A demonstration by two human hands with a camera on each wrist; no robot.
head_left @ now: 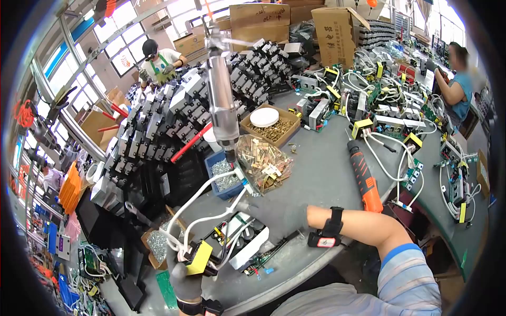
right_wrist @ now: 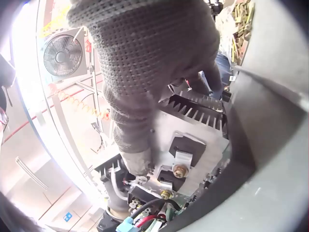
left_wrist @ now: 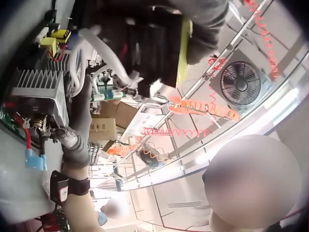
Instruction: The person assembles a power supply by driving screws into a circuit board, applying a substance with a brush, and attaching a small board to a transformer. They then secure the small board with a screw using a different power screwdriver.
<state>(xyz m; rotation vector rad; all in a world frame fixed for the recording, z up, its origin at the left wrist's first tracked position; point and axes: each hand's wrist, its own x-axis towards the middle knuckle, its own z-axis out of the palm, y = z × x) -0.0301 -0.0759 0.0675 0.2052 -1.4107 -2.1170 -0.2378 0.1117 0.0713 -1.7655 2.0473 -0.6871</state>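
Observation:
My gloved left hand [head_left: 185, 284] holds a black transformer with yellow tape [head_left: 200, 257], thick white leads looping up from it. In the left wrist view the transformer's dark side [left_wrist: 149, 53] fills the top, with the grey glove [left_wrist: 207, 29] behind it. My gloved right hand [head_left: 276, 215] is on the circuit board assembly [head_left: 250, 252] at the table's front. The right wrist view shows that hand's thumb and fingers spread round the finned heat sink [right_wrist: 193, 130], which carries brass-coloured screws [right_wrist: 180, 171]. A power screwdriver [head_left: 222, 100] hangs over the table, its bit near the leads' ends.
A blue bin of screws [head_left: 225, 176], a bag of brass parts [head_left: 266, 163] and a carton of brass pieces [head_left: 279, 129] stand beyond my hands. An orange-black screwdriver [head_left: 363, 179] lies right. Stacked black housings [head_left: 158, 126] rise left; wired boards [head_left: 390, 110] crowd the back right. Two people work farther off.

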